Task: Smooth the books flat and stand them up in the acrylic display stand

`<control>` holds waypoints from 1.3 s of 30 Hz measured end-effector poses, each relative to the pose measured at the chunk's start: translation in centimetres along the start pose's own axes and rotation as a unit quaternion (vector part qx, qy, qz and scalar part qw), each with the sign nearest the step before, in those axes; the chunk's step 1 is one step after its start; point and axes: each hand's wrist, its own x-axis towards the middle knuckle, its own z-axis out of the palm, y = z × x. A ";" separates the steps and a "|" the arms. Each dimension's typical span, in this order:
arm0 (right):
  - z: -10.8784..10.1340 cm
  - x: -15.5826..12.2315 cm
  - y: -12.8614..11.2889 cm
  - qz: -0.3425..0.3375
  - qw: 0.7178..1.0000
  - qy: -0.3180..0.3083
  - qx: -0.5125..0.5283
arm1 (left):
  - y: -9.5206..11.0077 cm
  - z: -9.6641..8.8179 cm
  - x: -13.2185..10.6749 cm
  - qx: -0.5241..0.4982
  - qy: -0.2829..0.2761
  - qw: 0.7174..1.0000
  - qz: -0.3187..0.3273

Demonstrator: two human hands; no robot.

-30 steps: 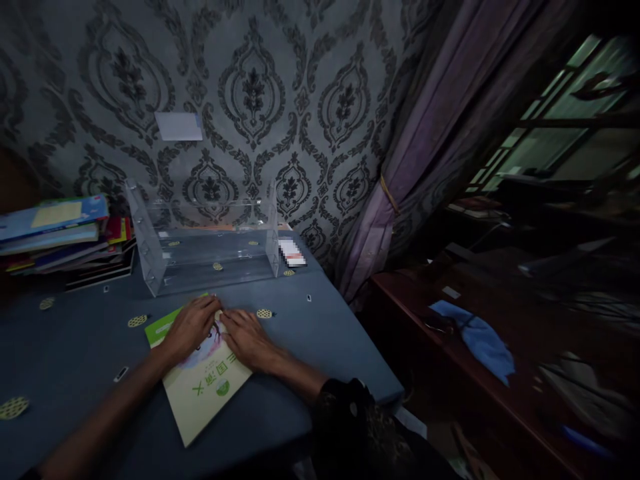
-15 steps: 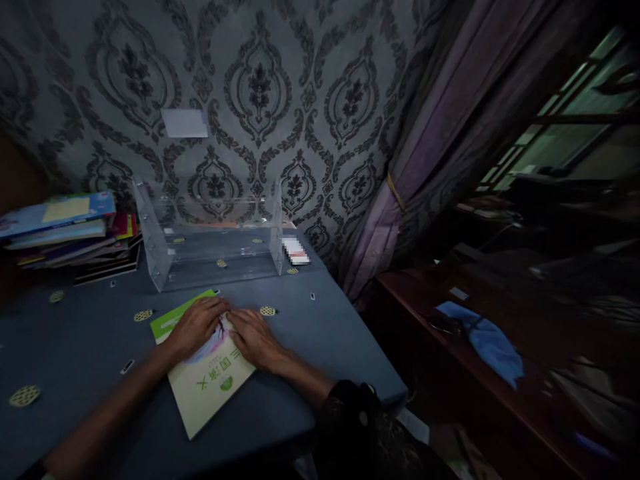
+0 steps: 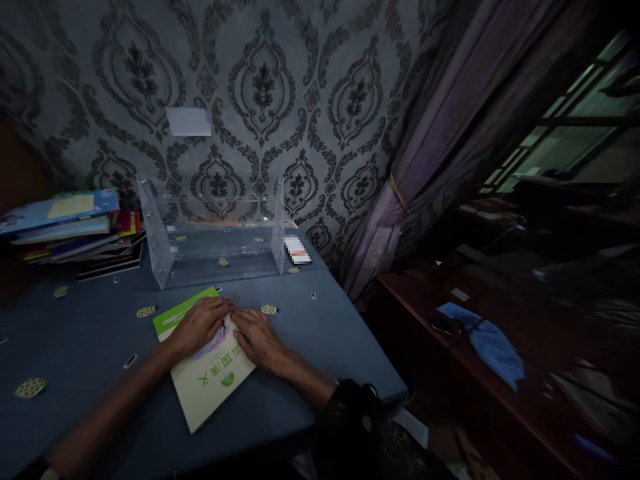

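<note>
A book [image 3: 210, 397] with a cream and green cover and green Chinese characters lies closed and slanted on the blue table. My left hand [image 3: 203, 325] rests flat on its upper left part, fingers stretched toward the far right. My right hand [image 3: 259, 337] lies on the book's right edge, its fingertips meeting those of the left hand. Both hands are open on the cover and hide part of its pink and purple picture. Just beyond the book stands a clear acrylic rack [image 3: 220, 243].
A stack of books [image 3: 75, 230] is at the far left against the patterned wall. A blurred white item [image 3: 298, 250] lies right of the rack. The blue tabletop [image 3: 345, 353] ends on the right; beyond it are a purple curtain [image 3: 395, 200] and a dark red desk with blue cloth [image 3: 490, 343].
The view has shifted very slightly. Both hands stay in the same place on the book, and the book has not visibly moved on the table.
</note>
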 end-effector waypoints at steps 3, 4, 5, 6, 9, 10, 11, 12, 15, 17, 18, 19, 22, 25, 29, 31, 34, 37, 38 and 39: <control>0.1 -0.5 0.2 -0.004 1.000 0.012 0.002 | 0.1 0.4 -0.5 -0.008 0.002 1.000 -0.006; 0.2 -0.6 0.2 -0.005 1.000 0.015 0.002 | 0.2 0.6 -0.6 -0.009 0.002 1.000 -0.008; 0.3 -0.6 0.2 -0.005 1.000 0.016 0.000 | 0.2 0.6 -0.6 -0.008 0.001 1.000 -0.011; 0.3 -0.6 0.2 -0.005 1.000 0.015 -0.002 | 0.1 0.7 -0.6 -0.006 0.001 1.000 -0.012; 0.3 -0.5 0.1 -0.004 1.000 0.005 -0.010 | -0.1 0.7 -0.6 -0.001 -0.007 1.000 -0.012; 0.2 -0.6 0.1 -0.001 1.000 0.000 -0.014 | -0.1 0.6 -0.6 0.000 -0.013 1.000 -0.009; 0.1 -0.8 0.0 0.003 1.000 -0.004 -0.018 | -0.1 0.6 -0.7 0.001 -0.018 1.000 -0.007; 0.0 -1.0 -0.1 0.007 1.000 -0.007 -0.022 | 0.1 0.5 -0.7 0.003 -0.023 1.000 -0.006; -0.3 -2.1 -0.3 0.005 1.000 -0.005 -0.024 | 0.9 0.4 -1.1 0.011 -0.035 0.999 -0.008; -0.5 -2.8 -0.4 -0.001 1.000 -0.002 -0.019 | 1.8 0.3 -1.4 0.013 -0.042 0.999 -0.004; -0.5 -3.2 -0.4 -0.003 1.000 -0.001 -0.018 | 2.3 0.3 -1.5 0.013 -0.046 0.999 -0.001; -0.6 -3.5 -0.4 -0.003 1.000 0.000 -0.019 | 2.9 0.2 -1.6 0.012 -0.050 0.999 0.001; -0.7 -4.4 -0.5 -0.007 1.000 0.001 -0.027 | 4.2 0.1 -1.7 0.010 -0.069 0.998 -0.004; -0.8 -5.2 -0.7 -0.016 0.999 0.000 -0.033 | 5.3 -0.1 -2.0 0.006 -0.089 0.996 -0.012; -1.1 -6.4 -1.0 -0.024 0.999 0.013 -0.034 | 6.7 -0.1 -2.7 0.005 -0.102 0.995 -0.013; -1.1 -7.2 -1.2 -0.025 0.999 0.016 -0.035 | 7.4 0.0 -3.1 0.004 -0.108 0.994 -0.014; -0.9 -8.4 -1.3 -0.016 0.999 0.013 -0.043 | 8.6 0.3 -3.8 0.003 -0.110 0.994 -0.023; -0.7 -9.7 -1.6 -0.002 0.999 0.014 -0.047 | 9.7 0.7 -4.5 0.004 -0.104 0.994 -0.028; -0.6 -10.0 -1.7 0.002 0.999 0.015 -0.048 | 10.0 0.8 -4.7 0.004 -0.103 0.994 -0.027; -0.6 -10.4 -1.9 0.006 0.999 0.015 -0.051 | 10.3 0.8 -4.8 0.006 -0.104 0.994 -0.026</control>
